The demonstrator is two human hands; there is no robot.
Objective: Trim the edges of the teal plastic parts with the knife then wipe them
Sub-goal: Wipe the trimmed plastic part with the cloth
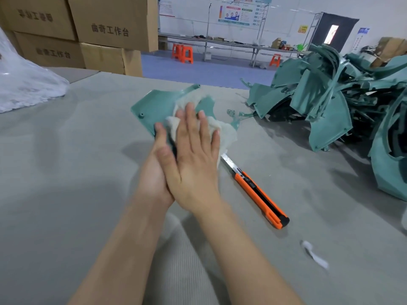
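Felt-like grey fabric is covering the worktable (66, 172), and near its middle a flat, smooth teal plastic part (152, 104) is lying with a raised rim, a small round boss and a curved cut-out on its far side. A fluffy off-white cloth (224, 130) is lying crumpled over the part's near right portion. The right hand (193, 159) is pressing the cloth flat against the part, its fingers straight and spread, grasping nothing. The left hand (154, 172) is sitting partly under the right one, its thumb lying on top of the part's near edge and gripping it; its other fingers are hidden beneath. Just beside the cloth, to the right, an orange and black knife (259, 194) is resting on the table with its metal blade extended toward the cloth. Small teal offcuts (233, 113) are lying beyond the part. Farther right, a heap of curved teal parts (330, 95) is taking up the table's corner. A white scrap (315, 254) is lying near the table's front. At the far left a crinkled clear plastic bag (26, 84) is bulging onto the table, with 4 stacked cardboard boxes (110, 25) behind it. Orange stools (182, 52) are standing on the blue floor beyond.
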